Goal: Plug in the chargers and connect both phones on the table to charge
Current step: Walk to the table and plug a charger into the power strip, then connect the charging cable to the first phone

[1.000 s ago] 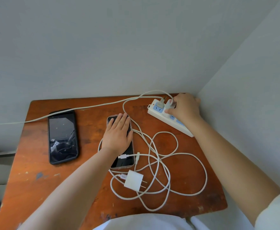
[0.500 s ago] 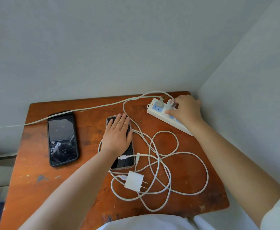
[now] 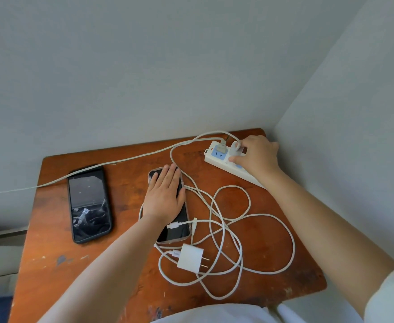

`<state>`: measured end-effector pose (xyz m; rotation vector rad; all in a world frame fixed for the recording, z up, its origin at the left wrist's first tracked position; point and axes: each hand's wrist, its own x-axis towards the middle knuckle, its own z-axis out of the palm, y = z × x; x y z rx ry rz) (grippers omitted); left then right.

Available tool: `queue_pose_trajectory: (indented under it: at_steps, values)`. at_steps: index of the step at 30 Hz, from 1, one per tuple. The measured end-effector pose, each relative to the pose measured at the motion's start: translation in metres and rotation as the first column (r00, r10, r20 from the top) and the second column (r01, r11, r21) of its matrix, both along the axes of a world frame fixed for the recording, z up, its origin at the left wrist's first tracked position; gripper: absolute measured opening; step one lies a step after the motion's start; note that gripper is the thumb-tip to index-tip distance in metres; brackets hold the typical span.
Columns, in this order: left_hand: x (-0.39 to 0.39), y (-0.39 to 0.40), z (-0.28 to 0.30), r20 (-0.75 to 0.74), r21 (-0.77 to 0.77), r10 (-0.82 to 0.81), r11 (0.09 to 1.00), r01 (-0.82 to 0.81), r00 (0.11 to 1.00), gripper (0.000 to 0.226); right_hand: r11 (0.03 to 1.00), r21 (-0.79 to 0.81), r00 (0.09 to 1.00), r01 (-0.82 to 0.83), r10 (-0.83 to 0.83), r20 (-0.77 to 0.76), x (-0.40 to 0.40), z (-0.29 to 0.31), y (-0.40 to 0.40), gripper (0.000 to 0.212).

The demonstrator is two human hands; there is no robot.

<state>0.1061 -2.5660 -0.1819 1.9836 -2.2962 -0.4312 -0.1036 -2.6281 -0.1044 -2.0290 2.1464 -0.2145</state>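
Note:
A white power strip [image 3: 217, 159] lies at the back right of the brown table [image 3: 51, 259]. My right hand [image 3: 256, 155] pinches a white charger [image 3: 235, 149] standing in the strip's second socket. My left hand [image 3: 165, 194] rests flat on a phone [image 3: 175, 231] in the table's middle. A cable plug lies across that phone's near end. A second black phone [image 3: 88, 203] lies at the left, with no cable attached. A second white charger [image 3: 190, 258] lies loose near the front, prongs pointing right, amid tangled white cables [image 3: 238, 220].
The table sits in a corner, with grey walls behind and at the right. The strip's own cord [image 3: 98, 165] runs off the left edge, passing over the black phone's far end. Another plug [image 3: 221, 145] sits at the strip's far end.
My right hand has shifted slightly on the charger at the strip. The left hand stays on the phone. Nothing else has moved.

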Motion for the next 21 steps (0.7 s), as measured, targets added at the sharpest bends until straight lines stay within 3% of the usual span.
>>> queue_pose_trajectory:
  at_steps: [6, 11, 16, 18, 21]
  values:
    - [0.0, 0.0, 0.002, -0.006, -0.002, -0.009, 1.0, 0.009, 1.0, 0.054, 1.0, -0.017, 1.0, 0.017, -0.017, -0.015, 0.001, 0.0, 0.0, 0.04]
    - [0.003, 0.001, 0.004, -0.016, 0.035, -0.039, 0.999, 0.039, 0.999, 0.054, 0.993, -0.051, 0.992, 0.107, -0.103, 0.079, 0.008, -0.008, 0.011, 0.037]
    - [0.015, 0.004, 0.01, -0.252, 0.073, -0.032, 0.996, 0.052, 0.967, 0.051, 0.988, -0.073, 0.945, 0.134, -0.105, 0.309, 0.016, -0.025, 0.061, 0.054]
    - [0.024, 0.01, 0.011, -0.268, 0.088, -0.053, 0.993, 0.079, 0.962, 0.05, 0.996, -0.02, 0.947, 0.091, -0.081, 0.31, 0.022, -0.033, 0.092, 0.043]
    - [0.043, 0.022, 0.006, -0.154, 0.101, -0.194, 0.972, 0.211, 0.969, 0.05, 0.999, 0.048, 0.954, -0.007, -0.008, 0.3, 0.032, -0.04, 0.137, 0.029]
